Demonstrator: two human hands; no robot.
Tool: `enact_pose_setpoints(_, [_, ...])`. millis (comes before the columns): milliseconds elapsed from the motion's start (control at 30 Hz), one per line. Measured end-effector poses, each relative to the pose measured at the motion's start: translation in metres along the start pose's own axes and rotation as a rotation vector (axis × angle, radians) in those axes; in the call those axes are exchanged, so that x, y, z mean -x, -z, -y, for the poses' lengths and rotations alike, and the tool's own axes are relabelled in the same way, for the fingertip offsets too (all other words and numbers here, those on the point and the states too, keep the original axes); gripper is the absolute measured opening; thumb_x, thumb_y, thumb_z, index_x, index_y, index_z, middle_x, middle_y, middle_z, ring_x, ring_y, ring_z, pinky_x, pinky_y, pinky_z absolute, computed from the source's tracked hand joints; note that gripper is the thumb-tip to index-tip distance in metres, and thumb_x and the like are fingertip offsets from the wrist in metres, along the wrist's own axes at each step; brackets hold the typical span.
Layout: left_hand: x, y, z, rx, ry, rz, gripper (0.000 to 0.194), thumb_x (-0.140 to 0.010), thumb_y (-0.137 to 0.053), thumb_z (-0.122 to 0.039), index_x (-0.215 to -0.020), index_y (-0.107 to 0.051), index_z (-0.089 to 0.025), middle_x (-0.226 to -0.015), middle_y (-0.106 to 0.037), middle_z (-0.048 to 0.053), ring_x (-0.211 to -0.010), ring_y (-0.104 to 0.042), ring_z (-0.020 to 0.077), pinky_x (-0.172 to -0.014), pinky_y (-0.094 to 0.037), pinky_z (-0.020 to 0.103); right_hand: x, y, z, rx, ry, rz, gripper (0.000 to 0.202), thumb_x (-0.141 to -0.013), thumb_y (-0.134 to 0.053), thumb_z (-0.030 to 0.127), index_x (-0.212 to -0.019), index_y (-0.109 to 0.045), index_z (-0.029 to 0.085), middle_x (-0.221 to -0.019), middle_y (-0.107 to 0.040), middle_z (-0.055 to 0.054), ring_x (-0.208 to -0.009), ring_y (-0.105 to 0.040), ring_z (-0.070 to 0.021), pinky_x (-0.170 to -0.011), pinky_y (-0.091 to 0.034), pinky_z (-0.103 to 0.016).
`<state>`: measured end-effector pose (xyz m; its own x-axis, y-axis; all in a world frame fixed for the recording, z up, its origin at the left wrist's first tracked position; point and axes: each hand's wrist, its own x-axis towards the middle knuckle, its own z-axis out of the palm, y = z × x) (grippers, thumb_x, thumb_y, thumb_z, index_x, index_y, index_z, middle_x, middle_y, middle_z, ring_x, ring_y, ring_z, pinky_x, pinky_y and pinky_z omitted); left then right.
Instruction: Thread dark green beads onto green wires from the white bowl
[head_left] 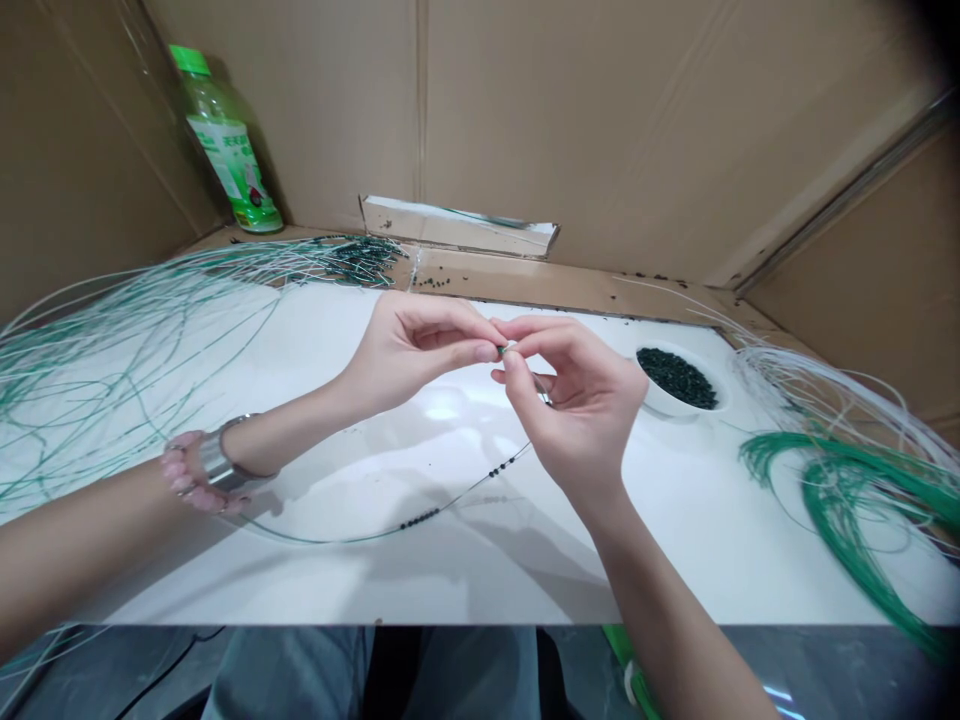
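Note:
My left hand and my right hand meet above the middle of the white board. Each is closed in a pinch, fingertips almost touching, on a thin green-and-white cord. The fingers partly hide the cord's end there. From my right hand the cord loops down over the board and left towards my left wrist. Small dark beads are threaded on it in separate groups. A white bowl of loose dark green beads stands just right of my right hand.
Loose green and white cords spread at the left, with beaded ends bunched at the back. Coiled green cords and white cords lie at the right. A green-capped bottle stands by the cardboard wall. Stray beads dot the back ledge.

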<state>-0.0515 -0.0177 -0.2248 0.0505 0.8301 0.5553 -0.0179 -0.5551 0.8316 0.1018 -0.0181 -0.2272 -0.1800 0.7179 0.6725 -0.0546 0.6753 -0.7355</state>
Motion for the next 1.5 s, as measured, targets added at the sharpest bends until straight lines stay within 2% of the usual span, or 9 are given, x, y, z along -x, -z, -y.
enact_pose_setpoints(333, [0.002,-0.004,-0.003,0.050,0.060,-0.067,0.003,-0.066,-0.077,-0.017,-0.067,-0.074,-0.015,-0.068,-0.068,0.004,-0.065,-0.066,0.0156,-0.063,-0.056,0.026,0.001,0.001,0.000,0.036,0.013,0.011,0.013,-0.076,-0.059,0.008,-0.074,-0.059,0.021,-0.092,-0.065,-0.003,-0.088,-0.064,-0.0163,-0.055,-0.058,-0.023])
enact_pose_setpoints(533, [0.002,-0.004,-0.003,0.001,-0.011,-0.032,0.002,-0.070,-0.073,-0.018,-0.070,-0.075,-0.018,-0.070,-0.069,0.003,-0.067,-0.065,0.0145,-0.062,-0.055,0.025,0.000,0.000,0.000,0.041,0.022,-0.002,0.013,-0.077,-0.059,0.008,-0.074,-0.059,0.021,-0.090,-0.066,-0.004,-0.088,-0.065,-0.0165,-0.056,-0.059,-0.023])
enact_pose_setpoints(667, [0.003,-0.006,-0.001,-0.002,-0.015,-0.076,0.003,-0.070,-0.074,-0.023,-0.069,-0.074,-0.020,-0.071,-0.070,0.001,-0.067,-0.065,0.0139,-0.061,-0.055,0.025,0.001,-0.002,0.000,-0.008,0.014,-0.014,0.011,-0.080,-0.059,0.010,-0.076,-0.060,0.021,-0.091,-0.065,-0.004,-0.089,-0.065,-0.0169,-0.057,-0.059,-0.025])
enact_pose_setpoints(900, [0.015,-0.020,0.009,0.229,0.106,-0.202,0.009,-0.072,-0.074,-0.030,-0.073,-0.073,-0.021,-0.075,-0.070,0.000,-0.068,-0.063,0.0103,-0.065,-0.054,0.021,0.005,-0.006,-0.003,-0.002,-0.028,-0.067,0.008,-0.082,-0.059,0.015,-0.077,-0.060,0.021,-0.091,-0.065,-0.003,-0.087,-0.065,-0.0158,-0.055,-0.057,-0.024])
enact_pose_setpoints(1067, [0.023,-0.030,0.002,0.355,0.215,-0.266,0.008,-0.071,-0.075,-0.028,-0.073,-0.073,-0.020,-0.079,-0.069,-0.001,-0.073,-0.062,0.0084,-0.070,-0.054,0.018,0.006,-0.007,-0.003,-0.058,-0.078,-0.088,0.007,-0.081,-0.060,0.015,-0.076,-0.060,0.020,-0.089,-0.066,-0.003,-0.088,-0.065,-0.0163,-0.055,-0.057,-0.023])
enact_pose_setpoints(1233, [0.026,-0.038,-0.004,0.442,0.261,-0.306,0.008,-0.075,-0.072,-0.026,-0.076,-0.073,-0.019,-0.082,-0.068,0.000,-0.077,-0.061,0.0084,-0.071,-0.053,0.017,0.007,-0.010,-0.003,-0.045,-0.082,-0.077,0.008,-0.081,-0.060,0.015,-0.075,-0.060,0.020,-0.089,-0.066,-0.002,-0.089,-0.065,-0.0158,-0.053,-0.055,-0.022])
enact_pose_setpoints(1500, [0.027,-0.038,-0.005,0.458,0.220,-0.266,0.006,-0.077,-0.070,-0.023,-0.074,-0.072,-0.018,-0.081,-0.067,-0.001,-0.074,-0.061,0.0076,-0.070,-0.054,0.016,0.008,-0.008,-0.002,-0.040,-0.032,-0.100,0.009,-0.081,-0.060,0.012,-0.076,-0.061,0.020,-0.087,-0.065,-0.002,-0.087,-0.065,-0.0156,-0.054,-0.055,-0.023])
